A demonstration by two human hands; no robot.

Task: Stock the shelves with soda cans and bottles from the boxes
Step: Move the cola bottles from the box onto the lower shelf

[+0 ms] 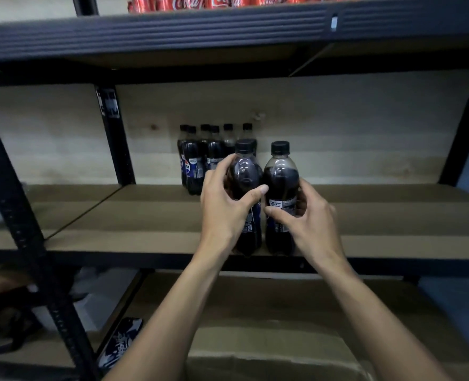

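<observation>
Two dark cola bottles with black caps stand side by side near the front edge of the middle shelf (pixel 145 215). My left hand (pixel 225 204) grips the left bottle (pixel 245 174) around its body. My right hand (pixel 307 218) grips the right bottle (pixel 280 174) at its label. The two bottles touch each other. Behind them, at the back of the shelf, stand several more Pepsi bottles (pixel 197 160) in rows.
Red Coca-Cola cans (pixel 214 1) line the top shelf. Black metal uprights (pixel 16 215) frame the rack at left and right. A brown cardboard box (pixel 269 339) sits below my forearms. A dark bag (pixel 5 331) and a patterned item (pixel 120 342) lie low at left.
</observation>
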